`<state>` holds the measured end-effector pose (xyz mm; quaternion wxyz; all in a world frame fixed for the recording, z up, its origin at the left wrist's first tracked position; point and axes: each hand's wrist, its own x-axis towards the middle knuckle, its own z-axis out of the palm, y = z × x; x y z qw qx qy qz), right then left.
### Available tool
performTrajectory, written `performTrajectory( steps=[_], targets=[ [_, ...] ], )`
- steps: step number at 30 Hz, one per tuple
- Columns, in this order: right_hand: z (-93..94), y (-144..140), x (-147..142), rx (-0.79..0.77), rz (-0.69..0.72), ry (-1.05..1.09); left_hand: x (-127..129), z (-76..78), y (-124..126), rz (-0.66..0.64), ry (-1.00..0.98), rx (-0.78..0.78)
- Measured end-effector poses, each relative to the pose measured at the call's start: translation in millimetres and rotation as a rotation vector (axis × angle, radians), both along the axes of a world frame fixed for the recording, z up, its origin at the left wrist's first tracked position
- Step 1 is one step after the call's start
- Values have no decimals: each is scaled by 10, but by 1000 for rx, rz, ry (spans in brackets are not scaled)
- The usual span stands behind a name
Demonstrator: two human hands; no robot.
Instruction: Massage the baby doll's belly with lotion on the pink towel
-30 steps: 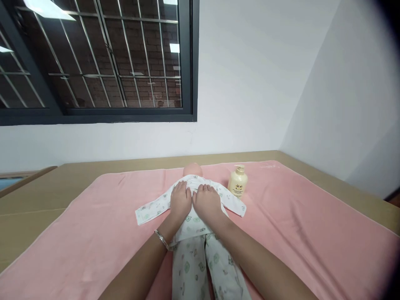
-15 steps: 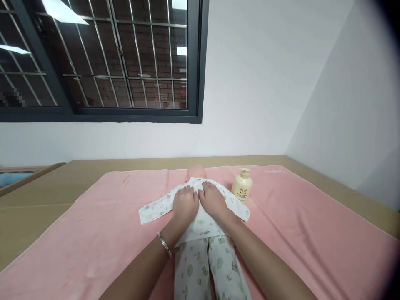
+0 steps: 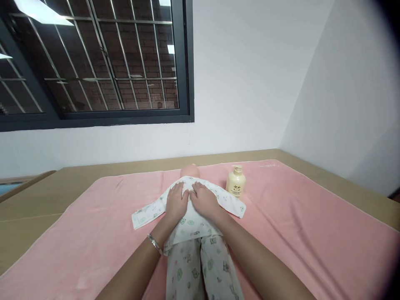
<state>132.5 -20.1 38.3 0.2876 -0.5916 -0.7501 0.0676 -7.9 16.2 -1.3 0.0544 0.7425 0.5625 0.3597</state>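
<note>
- My left hand (image 3: pixel 176 203) and right hand (image 3: pixel 203 201) lie flat, fingers spread, side by side on the doll's printed top (image 3: pixel 187 208); neither grips anything.
- Compared with a second ago they sit a little higher on the chest (nearer the collar), still pressing the cloth smooth.
- The baby doll (image 3: pixel 189 171) lies on its back on the pink towel (image 3: pixel 93 233), the lotion bottle (image 3: pixel 236 182) near its shoulder, unmoved.

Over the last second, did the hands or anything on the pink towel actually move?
Hardly. Both hands, the left hand and the right hand, stay flat on the chest of the doll, side by side, creeping slightly toward its head. Nothing was grasped or let go. The doll, its spread sleeves, the lotion bottle beside it and the pink towel lie as before; only the camera view swayed a little.
</note>
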Motion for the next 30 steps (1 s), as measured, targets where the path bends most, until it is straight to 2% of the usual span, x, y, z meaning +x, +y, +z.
performTrajectory(
  steps=[4,8,24,30],
  targets=[
    [-178,204,116,7,75,45,48,-8,-50,35,23,40],
    [-247,235,126,32,70,35,66,-1,-84,44,14,41],
    [-196,134,19,105,-12,-61,0,-44,-14,4,-69,32],
    [-107,87,-3,112,-26,-80,-5,-37,-18,5,-108,21]
  ],
)
